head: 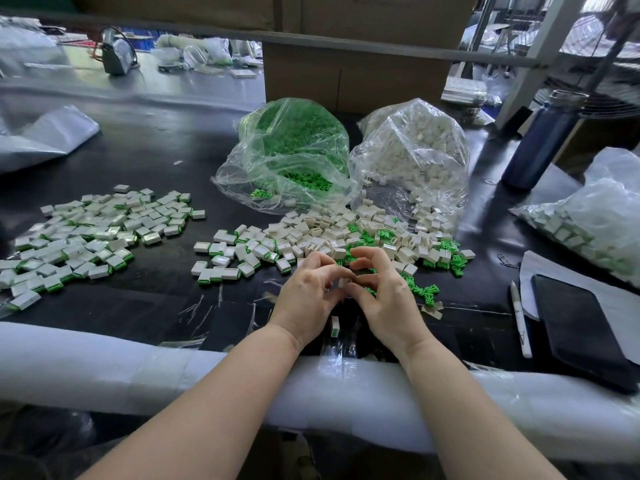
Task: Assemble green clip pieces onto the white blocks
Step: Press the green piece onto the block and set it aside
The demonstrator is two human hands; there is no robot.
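My left hand (308, 296) and my right hand (384, 296) meet fingertip to fingertip just above the black table, pinching a small white block (343, 283) between them. Whether a green clip is on that block is hidden by my fingers. A finished block with a green end (334, 326) stands on the table under my wrists. Loose white blocks (346, 233) and green clips (426, 292) lie scattered just beyond my hands. A heap of assembled blocks (90, 233) covers the left of the table.
Two open plastic bags stand behind the pile: green clips (294, 147) and white blocks (415, 147). A dark blue bottle (543, 140), a bag of blocks (588, 223), a pen (519, 317) and a black tablet (581, 327) sit right. Padded white edging (104, 365) lines the front edge.
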